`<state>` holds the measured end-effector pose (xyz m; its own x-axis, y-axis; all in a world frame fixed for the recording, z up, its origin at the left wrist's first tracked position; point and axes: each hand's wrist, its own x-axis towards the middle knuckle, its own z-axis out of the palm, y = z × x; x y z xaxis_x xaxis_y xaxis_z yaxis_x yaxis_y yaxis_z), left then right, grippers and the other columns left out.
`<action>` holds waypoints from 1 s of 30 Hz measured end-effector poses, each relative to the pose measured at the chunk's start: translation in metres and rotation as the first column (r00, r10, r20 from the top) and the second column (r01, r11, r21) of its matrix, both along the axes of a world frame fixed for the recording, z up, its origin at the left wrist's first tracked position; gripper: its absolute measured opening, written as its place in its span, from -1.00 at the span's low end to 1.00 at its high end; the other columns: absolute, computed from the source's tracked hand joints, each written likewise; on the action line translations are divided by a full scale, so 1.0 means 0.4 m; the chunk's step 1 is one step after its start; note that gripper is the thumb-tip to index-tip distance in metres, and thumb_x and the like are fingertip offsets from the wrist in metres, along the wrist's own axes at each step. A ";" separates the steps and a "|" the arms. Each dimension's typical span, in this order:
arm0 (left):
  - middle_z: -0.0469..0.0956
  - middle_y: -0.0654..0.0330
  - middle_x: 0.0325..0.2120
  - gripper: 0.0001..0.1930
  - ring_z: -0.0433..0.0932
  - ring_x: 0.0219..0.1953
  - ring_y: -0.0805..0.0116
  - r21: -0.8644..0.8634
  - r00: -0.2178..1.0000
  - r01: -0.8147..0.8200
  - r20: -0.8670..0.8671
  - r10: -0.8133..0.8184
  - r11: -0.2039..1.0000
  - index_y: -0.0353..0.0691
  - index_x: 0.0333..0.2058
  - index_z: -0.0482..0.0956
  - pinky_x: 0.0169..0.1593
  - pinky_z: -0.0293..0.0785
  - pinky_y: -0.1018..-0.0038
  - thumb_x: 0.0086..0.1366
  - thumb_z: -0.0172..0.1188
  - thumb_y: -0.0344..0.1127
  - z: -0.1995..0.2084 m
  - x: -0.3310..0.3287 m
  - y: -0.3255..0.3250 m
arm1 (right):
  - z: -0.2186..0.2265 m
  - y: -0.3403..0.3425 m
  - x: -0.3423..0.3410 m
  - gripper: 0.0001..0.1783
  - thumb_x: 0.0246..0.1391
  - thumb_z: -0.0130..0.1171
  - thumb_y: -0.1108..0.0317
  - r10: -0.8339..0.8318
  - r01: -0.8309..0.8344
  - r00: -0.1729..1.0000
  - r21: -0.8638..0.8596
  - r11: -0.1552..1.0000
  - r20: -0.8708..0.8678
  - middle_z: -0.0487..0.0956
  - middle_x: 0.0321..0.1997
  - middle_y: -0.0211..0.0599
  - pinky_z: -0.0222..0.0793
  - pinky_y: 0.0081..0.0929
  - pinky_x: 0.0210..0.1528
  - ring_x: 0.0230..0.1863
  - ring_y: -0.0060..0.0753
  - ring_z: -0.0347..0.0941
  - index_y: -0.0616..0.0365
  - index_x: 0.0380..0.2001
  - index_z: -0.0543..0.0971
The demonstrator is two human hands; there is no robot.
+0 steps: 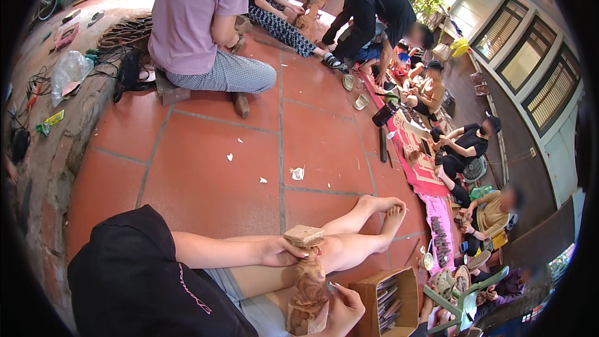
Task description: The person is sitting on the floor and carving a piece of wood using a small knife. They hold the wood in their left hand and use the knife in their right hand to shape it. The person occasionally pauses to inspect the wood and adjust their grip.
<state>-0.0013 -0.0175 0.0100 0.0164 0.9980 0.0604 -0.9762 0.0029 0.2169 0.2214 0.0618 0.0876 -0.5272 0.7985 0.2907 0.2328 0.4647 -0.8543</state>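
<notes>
A carved wooden figure [309,284] with swirling reddish-brown grain stands tilted between my thighs. A flat, square tan block [304,235] sits at its upper end; I cannot tell if it is one piece with the carving. My left hand [282,252] is closed around the figure's upper end, just under the block. Beside the figure's lower part, my right hand [345,310] has its fingers pinched together against the wood. Something small and pale bluish shows at those fingertips, too small to name.
An open cardboard box [369,302] of slim carving tools stands right of my right hand. A green plastic chair [465,309] is beyond it. Wood chips and white scraps [297,173] lie on red tiles. Several people sit or bend over work ahead and along a pink cloth [440,207].
</notes>
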 end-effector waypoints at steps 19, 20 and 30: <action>0.47 0.03 0.05 -0.52 0.40 0.14 0.29 0.096 1.000 -0.011 -0.024 0.013 0.995 -0.33 0.12 0.33 0.28 0.20 0.36 0.19 0.12 -0.60 -0.025 -0.001 0.010 | 0.018 -0.014 -0.016 -0.73 -0.23 0.15 0.85 0.046 -0.056 0.990 -0.072 0.996 -0.134 0.58 -0.39 -0.28 0.47 -0.62 -0.25 -0.36 -0.52 0.53 0.35 -0.42 0.64; 0.47 0.03 0.04 -0.52 0.41 0.14 0.29 0.089 1.000 -0.010 -0.021 0.012 0.996 -0.32 0.11 0.33 0.28 0.20 0.36 0.19 0.12 -0.60 -0.015 -0.001 0.007 | 0.008 -0.010 -0.014 -0.73 -0.24 0.15 0.85 0.051 -0.072 0.986 -0.132 0.989 -0.160 0.59 -0.39 -0.27 0.48 -0.61 -0.25 -0.36 -0.51 0.53 0.35 -0.43 0.63; 0.46 0.06 0.05 -0.51 0.40 0.15 0.30 0.103 1.000 -0.006 -0.009 0.007 0.995 -0.30 0.12 0.34 0.27 0.20 0.37 0.18 0.13 -0.60 -0.009 -0.003 0.003 | 0.027 -0.025 -0.020 -0.78 -0.20 0.15 0.83 0.022 -0.044 0.990 -0.154 0.987 -0.142 0.59 -0.44 -0.25 0.49 -0.60 -0.28 -0.35 -0.51 0.53 0.39 -0.43 0.62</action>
<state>-0.0024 -0.0162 0.0064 0.0113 0.9867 0.1623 -0.9740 -0.0258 0.2249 0.2132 0.0517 0.0984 -0.5172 0.8227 0.2358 0.0935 0.3282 -0.9400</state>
